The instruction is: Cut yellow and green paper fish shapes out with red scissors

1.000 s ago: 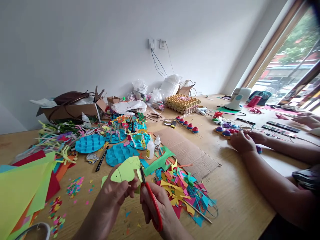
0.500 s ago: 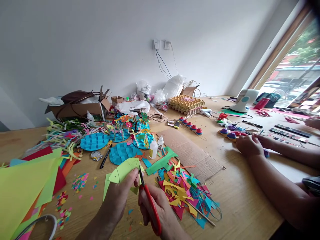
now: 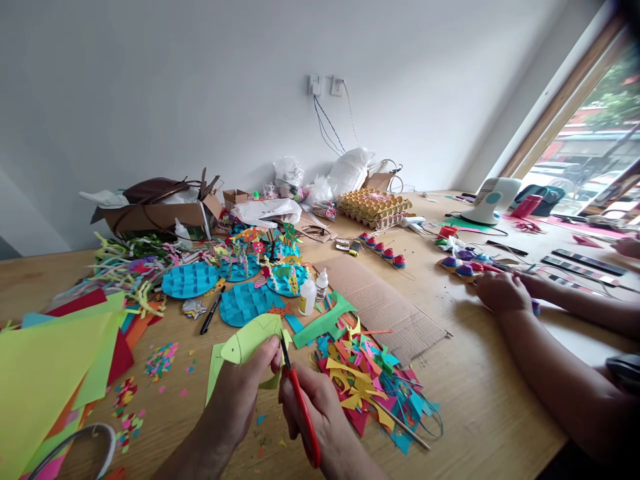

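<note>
My left hand pinches a light green paper fish with a drawn eye, held above the wooden table. My right hand grips red-handled scissors, and the dark blades point up into the paper's right edge. A green offcut hangs under the fish by my left thumb. A heap of coloured paper scraps lies just right of my hands.
Coloured paper sheets lie at the left; blue woven paper discs, two glue bottles and a black marker sit ahead. Flat cardboard and an egg tray lie beyond. Another person's hands work at the right.
The view has drifted slightly. My left hand turned the green fish a little and my thumb moved up beside the scissor blades. The other person's hands stayed near the painted cups.
</note>
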Action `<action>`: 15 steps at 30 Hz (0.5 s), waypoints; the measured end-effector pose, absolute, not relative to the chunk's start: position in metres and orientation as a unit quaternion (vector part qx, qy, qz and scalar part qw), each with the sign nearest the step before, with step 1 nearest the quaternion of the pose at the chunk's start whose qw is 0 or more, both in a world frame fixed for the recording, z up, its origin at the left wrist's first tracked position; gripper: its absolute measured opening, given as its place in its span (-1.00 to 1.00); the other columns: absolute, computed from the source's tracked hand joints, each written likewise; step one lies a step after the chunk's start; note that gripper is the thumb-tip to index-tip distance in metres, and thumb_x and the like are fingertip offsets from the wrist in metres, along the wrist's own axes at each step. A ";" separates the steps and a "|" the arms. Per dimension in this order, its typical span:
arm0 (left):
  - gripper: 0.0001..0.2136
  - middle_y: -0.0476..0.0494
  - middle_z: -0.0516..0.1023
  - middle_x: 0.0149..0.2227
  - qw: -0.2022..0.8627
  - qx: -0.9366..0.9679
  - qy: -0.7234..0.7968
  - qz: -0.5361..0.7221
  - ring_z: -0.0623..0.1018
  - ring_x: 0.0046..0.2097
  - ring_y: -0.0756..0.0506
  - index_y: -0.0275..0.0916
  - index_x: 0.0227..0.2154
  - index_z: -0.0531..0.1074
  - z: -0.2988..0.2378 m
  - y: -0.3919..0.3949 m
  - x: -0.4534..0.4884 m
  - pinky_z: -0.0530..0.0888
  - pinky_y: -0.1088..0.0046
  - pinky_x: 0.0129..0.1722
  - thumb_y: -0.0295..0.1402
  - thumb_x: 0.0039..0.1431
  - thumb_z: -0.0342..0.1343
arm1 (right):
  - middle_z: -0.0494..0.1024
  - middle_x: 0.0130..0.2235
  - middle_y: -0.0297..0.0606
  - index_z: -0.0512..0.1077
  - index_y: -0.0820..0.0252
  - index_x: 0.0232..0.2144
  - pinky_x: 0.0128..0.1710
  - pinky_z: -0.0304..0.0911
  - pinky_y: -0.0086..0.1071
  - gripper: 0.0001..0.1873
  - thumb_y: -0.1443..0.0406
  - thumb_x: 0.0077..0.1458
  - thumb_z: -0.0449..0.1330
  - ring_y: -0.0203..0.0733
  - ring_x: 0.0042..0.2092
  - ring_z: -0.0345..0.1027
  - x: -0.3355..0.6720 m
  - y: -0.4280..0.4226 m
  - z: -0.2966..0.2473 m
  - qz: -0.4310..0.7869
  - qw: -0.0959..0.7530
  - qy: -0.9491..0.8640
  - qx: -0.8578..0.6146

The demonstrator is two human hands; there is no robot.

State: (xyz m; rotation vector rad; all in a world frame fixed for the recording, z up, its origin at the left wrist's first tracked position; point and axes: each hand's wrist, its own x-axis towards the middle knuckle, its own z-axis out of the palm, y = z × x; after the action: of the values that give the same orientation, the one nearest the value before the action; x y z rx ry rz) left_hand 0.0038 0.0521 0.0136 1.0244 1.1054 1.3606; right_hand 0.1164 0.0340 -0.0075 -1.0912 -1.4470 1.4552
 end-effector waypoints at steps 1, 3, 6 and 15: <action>-0.80 0.06 0.28 -0.60 0.526 0.432 0.463 0.568 0.31 -0.48 -0.01 -0.22 -0.66 0.29 0.013 0.052 0.003 0.31 0.49 -0.44 -0.37 0.03 0.06 | 0.05 -0.65 -0.48 0.09 0.17 -0.65 -0.63 -0.05 -0.53 -0.66 0.14 0.06 -0.01 -0.40 -0.60 -0.02 0.117 0.034 -0.008 0.574 0.397 -0.571 -0.433; -0.80 0.05 0.28 -0.60 0.525 0.441 0.462 0.562 0.31 -0.48 -0.02 -0.22 -0.66 0.29 0.013 0.053 0.002 0.31 0.48 -0.43 -0.37 0.04 0.06 | 0.05 -0.65 -0.48 0.09 0.17 -0.66 -0.63 -0.06 -0.53 -0.66 0.15 0.05 -0.02 -0.40 -0.60 -0.03 0.117 0.035 -0.010 0.572 0.393 -0.573 -0.437; -0.79 0.05 0.28 -0.60 0.531 0.451 0.454 0.555 0.31 -0.47 -0.02 -0.22 -0.66 0.29 0.012 0.055 0.001 0.31 0.47 -0.42 -0.37 0.06 0.04 | 0.05 -0.65 -0.47 0.09 0.17 -0.66 -0.63 -0.08 -0.52 -0.68 0.18 0.05 -0.02 -0.39 -0.59 -0.03 0.118 0.035 -0.012 0.562 0.391 -0.581 -0.439; -0.78 0.04 0.29 -0.58 0.540 0.458 0.437 0.554 0.32 -0.44 -0.03 -0.22 -0.64 0.29 0.006 0.055 -0.001 0.31 0.46 -0.38 -0.36 0.08 0.04 | 0.06 -0.65 -0.48 0.13 0.18 -0.65 -0.61 -0.07 -0.50 -0.67 0.15 0.06 -0.02 -0.38 -0.58 -0.02 0.120 0.033 -0.006 0.556 0.393 -0.594 -0.427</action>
State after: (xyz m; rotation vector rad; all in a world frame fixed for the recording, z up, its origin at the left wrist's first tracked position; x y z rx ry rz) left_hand -0.0013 0.0553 0.0064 1.0897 1.0381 1.3168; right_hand 0.1200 0.0329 -0.0059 -1.0846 -1.5080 1.4114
